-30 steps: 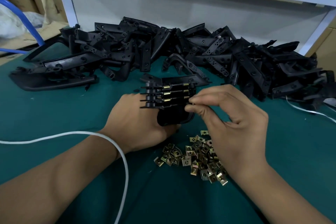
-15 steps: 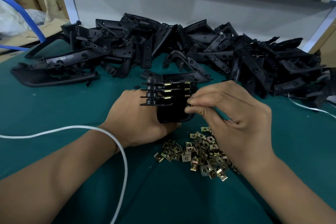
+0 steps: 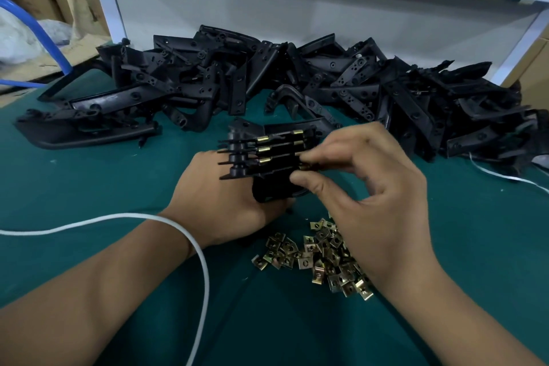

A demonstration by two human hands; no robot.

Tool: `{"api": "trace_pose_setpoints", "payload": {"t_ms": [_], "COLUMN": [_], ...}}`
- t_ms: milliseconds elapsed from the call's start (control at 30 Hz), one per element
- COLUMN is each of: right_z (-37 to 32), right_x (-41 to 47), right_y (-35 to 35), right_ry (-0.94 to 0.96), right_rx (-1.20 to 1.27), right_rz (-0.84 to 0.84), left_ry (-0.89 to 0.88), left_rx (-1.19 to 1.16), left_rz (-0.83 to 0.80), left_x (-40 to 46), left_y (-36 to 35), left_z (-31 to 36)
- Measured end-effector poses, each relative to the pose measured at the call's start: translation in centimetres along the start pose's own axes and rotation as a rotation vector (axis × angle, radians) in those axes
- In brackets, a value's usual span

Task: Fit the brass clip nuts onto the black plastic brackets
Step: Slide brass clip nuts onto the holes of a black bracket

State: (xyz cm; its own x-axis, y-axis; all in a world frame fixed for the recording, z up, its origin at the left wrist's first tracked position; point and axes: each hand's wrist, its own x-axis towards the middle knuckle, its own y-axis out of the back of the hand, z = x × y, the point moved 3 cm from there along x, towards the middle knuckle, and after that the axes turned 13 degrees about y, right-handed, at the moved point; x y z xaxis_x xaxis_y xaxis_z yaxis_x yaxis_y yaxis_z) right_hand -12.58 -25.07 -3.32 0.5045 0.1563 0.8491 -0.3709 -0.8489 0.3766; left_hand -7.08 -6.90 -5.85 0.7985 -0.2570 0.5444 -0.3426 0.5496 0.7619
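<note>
Brass clip nuts (image 3: pixel 323 258) lie heaped loose on the green mat (image 3: pixel 460 246), just below the stack of black plastic brackets (image 3: pixel 267 157) I hold. Three brackets of that stack already carry nuts along their edges; the lowest looks unfinished, and a large bracket pile (image 3: pixel 326 83) waits beyond the stack. I judge the job barely begun. My left hand (image 3: pixel 219 202) grips the stack from beneath, fingers wrapped round it. My right hand (image 3: pixel 371 187) pinches a nut against the stack's right end, thumb and forefinger closed.
</note>
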Motion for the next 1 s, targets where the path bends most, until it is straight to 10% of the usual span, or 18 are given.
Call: {"api": "trace_pose_setpoints", "payload": {"t_ms": [300,833,1000], "right_z": [0.8,1.2,1.0], "right_x": [-0.6,-0.8,-1.3], "right_y": [-1.3,-0.6,-0.9], "right_ry": [-0.415,-0.446,-0.26], "right_rx": [0.643,0.388,0.014], "right_rz": [-0.119,-0.149,-0.531], "left_ry": [0.037,0.09,0.233], "left_rx": [-0.033,-0.023,0.06], "left_rz": [-0.166,-0.033,0.124], "left_x": [-0.1,0.0,0.4], "left_y": [0.4,0.2,0.8], "left_z": [0.1,-0.3,-0.8]}}
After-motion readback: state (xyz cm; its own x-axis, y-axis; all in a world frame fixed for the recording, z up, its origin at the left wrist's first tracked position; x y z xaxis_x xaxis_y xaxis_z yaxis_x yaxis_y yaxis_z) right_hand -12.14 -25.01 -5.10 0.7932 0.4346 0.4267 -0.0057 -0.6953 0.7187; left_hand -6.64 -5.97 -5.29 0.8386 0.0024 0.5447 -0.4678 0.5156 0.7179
